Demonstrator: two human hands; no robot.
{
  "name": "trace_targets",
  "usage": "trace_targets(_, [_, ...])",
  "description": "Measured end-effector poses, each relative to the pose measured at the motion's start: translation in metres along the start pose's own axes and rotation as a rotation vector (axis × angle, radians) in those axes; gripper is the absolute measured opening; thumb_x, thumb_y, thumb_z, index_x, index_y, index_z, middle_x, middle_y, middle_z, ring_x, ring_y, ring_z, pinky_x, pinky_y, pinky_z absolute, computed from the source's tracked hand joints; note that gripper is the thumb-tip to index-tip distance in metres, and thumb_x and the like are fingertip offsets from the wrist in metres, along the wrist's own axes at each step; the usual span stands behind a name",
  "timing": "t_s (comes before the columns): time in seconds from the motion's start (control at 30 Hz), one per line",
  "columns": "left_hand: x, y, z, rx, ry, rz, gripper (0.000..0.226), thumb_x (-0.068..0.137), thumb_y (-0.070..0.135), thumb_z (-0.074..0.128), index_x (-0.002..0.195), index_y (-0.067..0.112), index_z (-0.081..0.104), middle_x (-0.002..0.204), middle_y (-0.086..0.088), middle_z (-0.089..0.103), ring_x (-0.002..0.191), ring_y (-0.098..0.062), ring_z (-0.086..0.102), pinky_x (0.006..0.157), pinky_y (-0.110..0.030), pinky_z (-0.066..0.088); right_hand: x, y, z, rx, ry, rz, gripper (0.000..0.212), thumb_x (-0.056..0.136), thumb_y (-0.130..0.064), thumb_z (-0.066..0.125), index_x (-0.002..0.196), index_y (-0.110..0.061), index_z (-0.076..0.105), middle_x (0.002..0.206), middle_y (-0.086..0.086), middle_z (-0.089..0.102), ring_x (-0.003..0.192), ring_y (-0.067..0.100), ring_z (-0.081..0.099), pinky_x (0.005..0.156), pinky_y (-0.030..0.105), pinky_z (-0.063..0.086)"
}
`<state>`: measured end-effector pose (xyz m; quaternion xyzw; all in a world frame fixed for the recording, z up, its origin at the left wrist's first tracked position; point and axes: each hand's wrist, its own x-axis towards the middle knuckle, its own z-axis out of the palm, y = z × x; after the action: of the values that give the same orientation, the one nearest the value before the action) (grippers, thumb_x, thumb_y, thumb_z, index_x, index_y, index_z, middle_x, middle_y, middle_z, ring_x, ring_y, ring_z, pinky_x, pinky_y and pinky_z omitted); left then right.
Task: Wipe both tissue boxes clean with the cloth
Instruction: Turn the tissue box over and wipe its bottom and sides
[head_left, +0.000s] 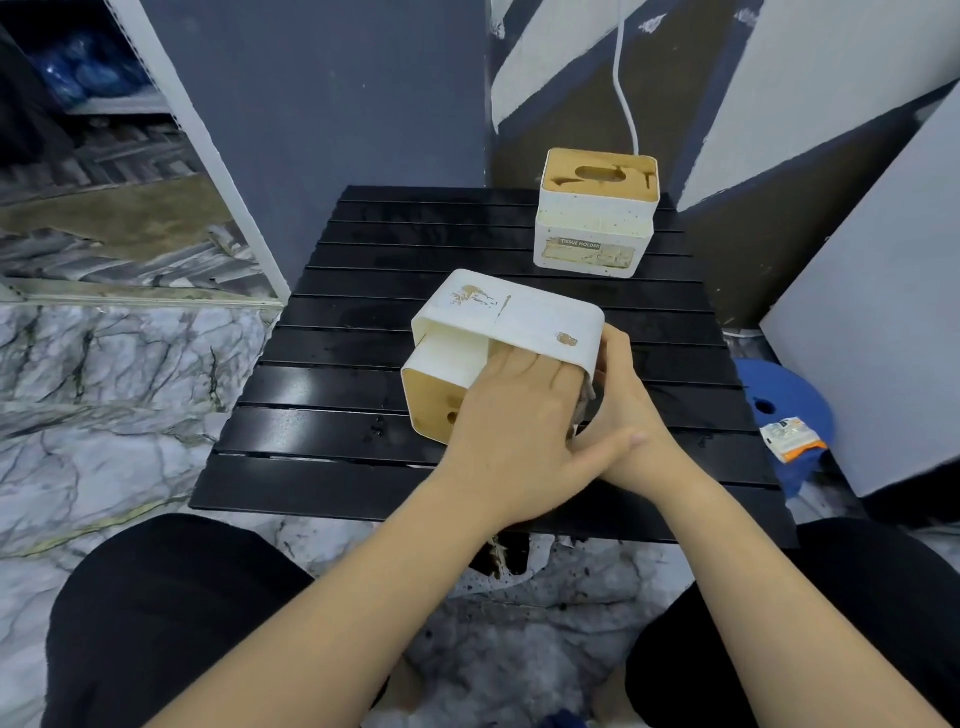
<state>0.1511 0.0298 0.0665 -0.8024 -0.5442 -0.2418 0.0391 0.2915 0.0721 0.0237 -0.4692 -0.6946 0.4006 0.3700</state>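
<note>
Head view shows the near tissue box (506, 332) tipped on its side in the middle of the black slatted surface (332, 374), its wooden end facing left. The left hand (511, 415) lies flat against its near side, fingers together and pressed on the box. The right hand (623, 410) sits at the box's right end, its fingers seemingly bunched on a grey cloth (584, 402), though only a scrap of it shows between the hands. Brown stains still mark the upturned white face, so this box looks only partly wiped. The far tissue box (595, 228) stands upright at the back right, speckled and apparently untouched. I count two boxes, one cloth, two hands.
</note>
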Motion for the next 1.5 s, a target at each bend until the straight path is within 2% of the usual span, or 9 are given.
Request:
trace_targets(0.1, [-0.01,-0.015,0.003,-0.087,0.068,0.124,0.042,0.099,0.043,0.058,0.118,0.007,0.067,0.113,-0.004,0.069,0.106,-0.022,0.058,0.093,-0.029,0.042,0.0,0.001,-0.002,0.055,-0.021,0.032,0.104,0.072,-0.025,0.087,0.152,-0.037,0.021,0.136,-0.026,0.048,0.122,-0.012,0.052,0.095,0.01,0.048])
trace_targets(0.27, [-0.032,-0.042,-0.001,-0.253,0.014,0.268,0.037,0.1,0.019,0.064,0.135,0.007,0.063,0.143,-0.003,0.06,0.138,-0.019,0.051,0.115,-0.039,0.04,-0.001,0.003,-0.002,0.057,-0.03,0.036,0.116,0.051,-0.036,0.092,0.145,-0.045,0.025,0.14,-0.019,0.05,0.132,0.003,0.051,0.107,0.034,0.051])
trace_targets(0.4, [-0.053,-0.06,-0.003,-0.227,0.078,0.294,0.038,0.103,0.021,0.06,0.136,0.002,0.062,0.146,-0.009,0.057,0.141,-0.023,0.048,0.113,-0.045,0.043,-0.003,-0.001,0.0,0.075,-0.004,0.039,0.121,0.044,-0.041,0.097,0.146,-0.038,0.031,0.142,-0.026,0.047,0.131,-0.009,0.046,0.102,0.012,0.043])
trace_targets(0.63, [-0.061,-0.087,0.007,-0.304,0.391,-0.164,0.042,0.102,0.011,0.057,0.142,0.002,0.054,0.152,-0.012,0.05,0.146,-0.024,0.043,0.117,-0.053,0.037,0.003,-0.016,0.007,0.268,0.132,0.212,0.111,0.048,-0.035,0.102,0.141,-0.032,0.042,0.134,-0.015,0.057,0.12,0.004,0.058,0.096,0.028,0.054])
trace_targets(0.8, [-0.026,-0.083,0.014,-0.404,0.351,-0.269,0.045,0.103,0.02,0.054,0.147,0.007,0.051,0.155,-0.004,0.048,0.149,-0.019,0.037,0.122,-0.048,0.029,-0.001,-0.019,0.017,0.37,0.139,0.23,0.119,0.066,-0.048,0.092,0.158,-0.042,0.015,0.141,-0.012,0.053,0.128,0.007,0.055,0.108,0.035,0.048])
trace_targets(1.07, [0.012,-0.076,0.02,-0.342,0.206,-0.286,0.049,0.103,0.036,0.047,0.146,0.013,0.053,0.153,-0.001,0.05,0.147,-0.017,0.04,0.124,-0.039,0.028,0.02,0.003,0.005,0.139,0.274,0.208,0.064,0.061,-0.072,0.078,0.117,-0.051,0.056,0.13,-0.019,0.049,0.134,0.016,0.043,0.11,0.044,0.044])
trace_targets(1.17, [0.023,-0.075,0.021,-0.261,0.135,-0.258,0.049,0.103,0.04,0.046,0.144,0.016,0.057,0.152,-0.001,0.052,0.144,-0.018,0.043,0.123,-0.033,0.027,0.021,0.006,0.001,0.167,0.258,0.251,0.092,0.062,-0.08,0.076,0.142,-0.042,0.05,0.147,-0.015,0.046,0.144,0.018,0.038,0.12,0.044,0.033])
trace_targets(1.33, [0.033,-0.069,0.023,-0.234,0.111,-0.247,0.045,0.101,0.039,0.05,0.137,0.015,0.064,0.143,-0.003,0.06,0.137,-0.02,0.052,0.117,-0.033,0.031,-0.003,0.005,-0.002,0.047,0.047,0.164,0.151,0.048,-0.073,0.085,0.162,-0.04,-0.009,0.163,-0.024,0.0,0.156,0.003,-0.002,0.123,0.037,0.014])
trace_targets(1.5, [0.024,-0.044,0.026,-0.312,0.019,-0.13,0.045,0.102,0.042,0.047,0.135,0.018,0.066,0.145,-0.001,0.06,0.139,-0.016,0.049,0.118,-0.032,0.032,-0.002,0.004,0.007,-0.124,0.076,0.122,0.144,0.045,-0.065,0.088,0.158,-0.038,0.003,0.16,-0.028,0.002,0.155,0.006,-0.004,0.127,0.049,0.02])
